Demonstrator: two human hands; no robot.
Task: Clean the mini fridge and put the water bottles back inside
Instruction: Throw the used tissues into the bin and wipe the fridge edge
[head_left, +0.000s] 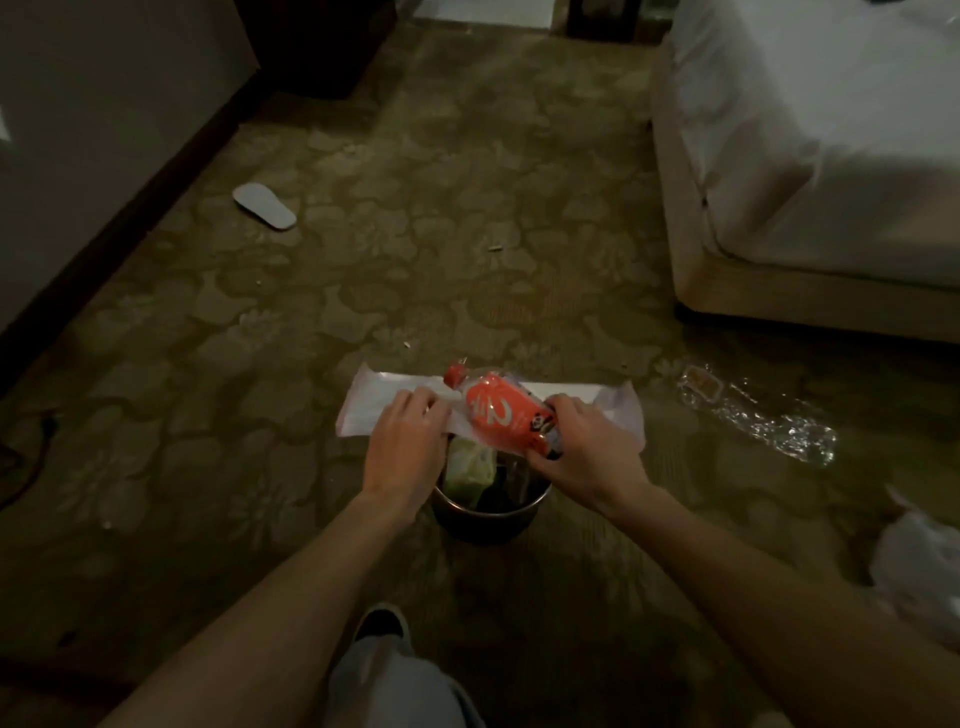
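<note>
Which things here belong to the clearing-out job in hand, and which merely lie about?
In use: red-labelled plastic bottle, white paper sheet, dark round waste bin, left hand, right hand.

Lying about: white slipper, clear plastic wrapping, white bed.

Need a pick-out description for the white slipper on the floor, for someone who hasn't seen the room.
Start at the dark baseboard along the left wall. On the patterned carpet beside it, well beyond the bin between the hands, lies the slipper. It is flat, white and sole-shaped, alone there; the other pale items lie near the bin or at right.
</note>
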